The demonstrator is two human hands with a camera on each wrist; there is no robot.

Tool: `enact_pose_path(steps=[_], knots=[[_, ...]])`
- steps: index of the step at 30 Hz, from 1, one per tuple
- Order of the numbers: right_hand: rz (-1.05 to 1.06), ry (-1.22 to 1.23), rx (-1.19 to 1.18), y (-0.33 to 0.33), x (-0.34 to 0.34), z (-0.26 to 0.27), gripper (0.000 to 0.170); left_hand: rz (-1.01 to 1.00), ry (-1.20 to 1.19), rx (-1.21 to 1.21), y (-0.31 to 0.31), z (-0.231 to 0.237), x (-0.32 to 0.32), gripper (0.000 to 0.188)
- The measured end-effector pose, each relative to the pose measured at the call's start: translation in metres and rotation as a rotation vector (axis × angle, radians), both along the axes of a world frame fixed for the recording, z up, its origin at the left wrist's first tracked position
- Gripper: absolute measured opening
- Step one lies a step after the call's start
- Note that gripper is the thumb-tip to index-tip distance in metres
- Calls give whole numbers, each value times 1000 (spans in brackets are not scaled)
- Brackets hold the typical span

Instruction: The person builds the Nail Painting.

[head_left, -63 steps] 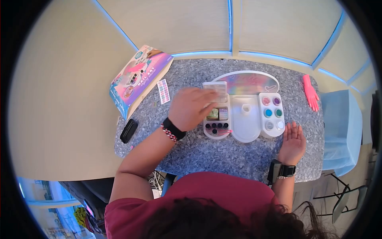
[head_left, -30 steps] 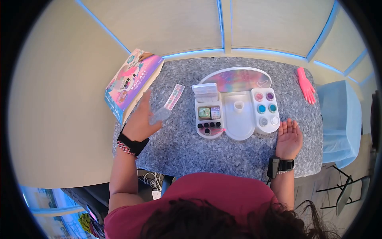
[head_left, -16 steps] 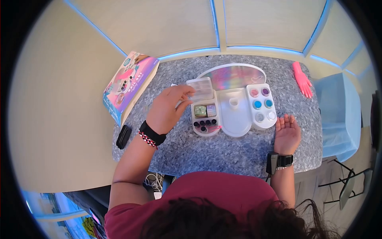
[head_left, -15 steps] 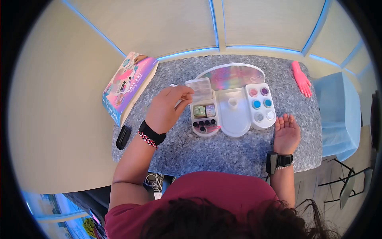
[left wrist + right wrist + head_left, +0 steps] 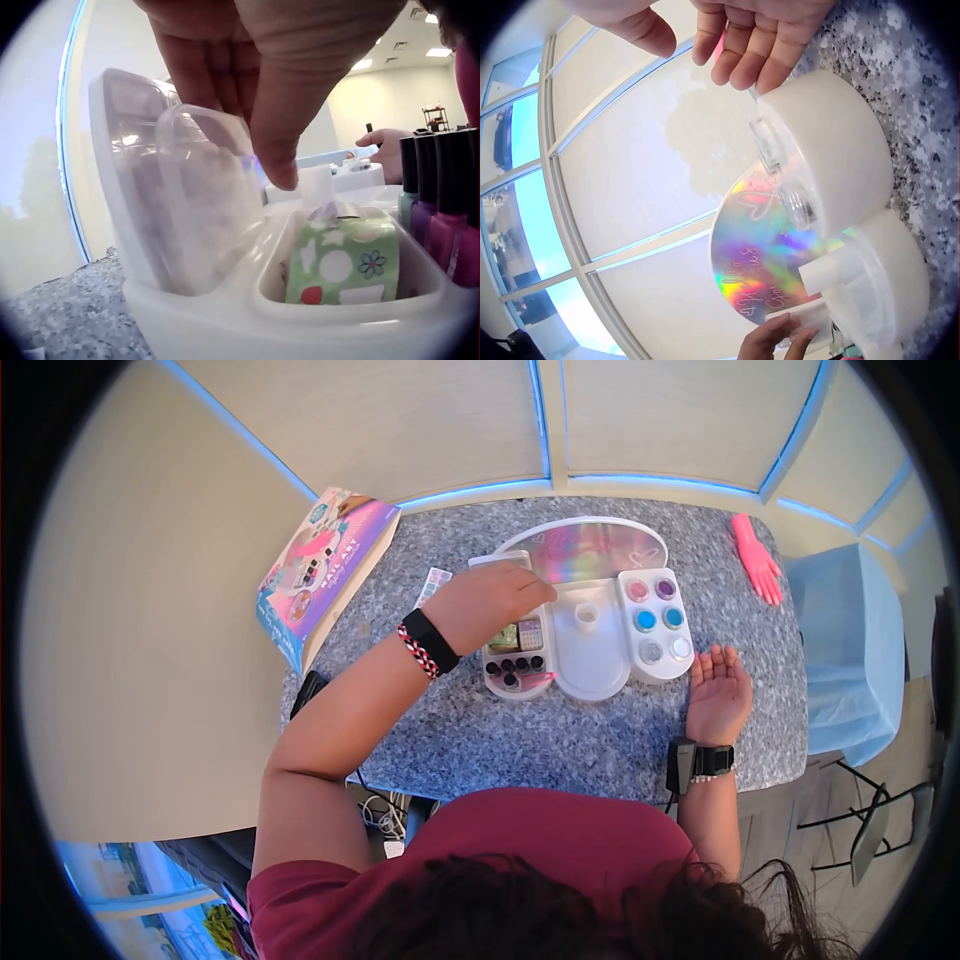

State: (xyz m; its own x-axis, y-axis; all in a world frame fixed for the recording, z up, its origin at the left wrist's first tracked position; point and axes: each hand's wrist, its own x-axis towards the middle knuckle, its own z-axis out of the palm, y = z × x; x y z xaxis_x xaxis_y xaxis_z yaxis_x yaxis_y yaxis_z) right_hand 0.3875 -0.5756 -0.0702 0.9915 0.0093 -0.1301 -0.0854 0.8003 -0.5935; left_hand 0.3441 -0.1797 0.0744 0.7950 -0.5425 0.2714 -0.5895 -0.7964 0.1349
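My left hand (image 5: 495, 600) reaches over the left section of a white nail-art station (image 5: 585, 670). In the left wrist view its thumb (image 5: 277, 146) and fingers close at the upper edge of a clear, round-cornered plastic piece (image 5: 199, 202), which stands upright in the station's back slot against a box-like clear case (image 5: 124, 150). A green patterned sticker roll (image 5: 345, 262) sits in the compartment in front. Beside it are dark-capped nail polish bottles (image 5: 442, 202). My right hand (image 5: 720, 695) rests palm up, fingers relaxed, by the station's section of glitter pots (image 5: 650, 622).
A nail art box (image 5: 325, 570) leans at the table's left, with a sticker sheet (image 5: 433, 585) beside it. A black case (image 5: 308, 693) lies partly behind the left forearm. At the back right lies a pink practice hand (image 5: 757, 560). A holographic panel (image 5: 600, 550) rises behind the station.
My left hand carried the clear piece from near the nail art box rightward to the station, and has moved farther right over its back slot. The right hand stays put.
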Motion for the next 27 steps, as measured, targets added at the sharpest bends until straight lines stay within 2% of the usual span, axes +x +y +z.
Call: enact_pose_path(steps=[4,6,7,9,11,12,14,15,18,19,20,21,22,23,24,25,26,27], knots=[[1,-5,1,-3,1,-2,35,99,-155,-63,20,9,-24,30],[1,-3,4,-2,2,-4,35,662,-118,-257,45,1,-35,30],[6,-28,4,-2,1,-4,34,662,-116,-256,65,-10,-36,30],[23,-46,-2,-1,-2,0,33,787,33,-295,110,-48,-33,36],[-50,-93,-144,9,-7,15,30,806,18,-209,138,-91,-33,38],[-49,-98,-143,14,-8,26,30,816,-2,-123,140,-93,-30,40],[-70,-134,-325,23,-11,52,29,781,22,-152,135,-88,-29,37],[-77,-134,-329,28,-10,66,29,744,54,-179,130,-83,-28,35],[-13,-269,-458,43,-11,108,29,688,163,-262,136,-81,-22,24],[78,-372,-483,50,-13,125,29,689,168,-269,135,-77,-27,24],[170,-477,-504,58,-15,137,28,775,232,-408,133,-69,-30,24],[172,-478,-510,65,-14,144,28,857,294,-547,133,-64,-33,24],[288,-564,-560,72,-14,151,27,772,139,-589,134,-62,-39,21],[407,-648,-609,80,-15,154,26,771,141,-594,128,-57,-45,21],[408,-646,-613,90,-17,156,26,805,41,-829,118,-46,-52,20],[496,-675,-622,102,-20,157,26,832,-64,-1062,108,-34,-61,18],[587,-704,-629,113,-22,158,27,862,-121,-1162,87,-17,-69,16],[593,-704,-631,122,-25,159,27,867,-121,-1165,71,-14,-77,16]])
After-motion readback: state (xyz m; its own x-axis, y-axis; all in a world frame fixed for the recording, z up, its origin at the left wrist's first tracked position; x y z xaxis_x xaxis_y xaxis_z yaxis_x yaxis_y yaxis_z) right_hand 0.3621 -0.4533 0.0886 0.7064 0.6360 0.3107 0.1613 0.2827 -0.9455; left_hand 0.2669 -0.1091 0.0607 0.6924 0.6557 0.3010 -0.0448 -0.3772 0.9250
